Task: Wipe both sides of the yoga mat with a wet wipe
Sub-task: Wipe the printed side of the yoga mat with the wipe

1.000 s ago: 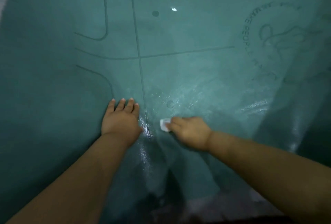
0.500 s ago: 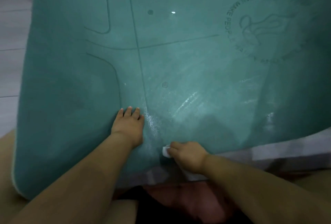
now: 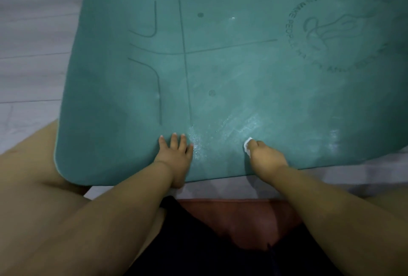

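1. At the bottom of the frame sit dark shorts [image 3: 198,242] and a reddish cloth [image 3: 242,216], with bare legs at either side.
2. The left hand [image 3: 175,156] lies flat at lower centre, fingers straight and together, pressing the near edge of the yoga mat [image 3: 242,72].
3. The right hand [image 3: 266,157], lower right of centre, curls its fingers around a white wet wipe [image 3: 247,145], holding it against the mat.
4. Wet streaks [image 3: 245,125] shine just above the wipe.
5. The teal mat fills the middle and upper right, lying on pale floorboards [image 3: 33,32]; a round printed logo [image 3: 331,32] sits upper right.
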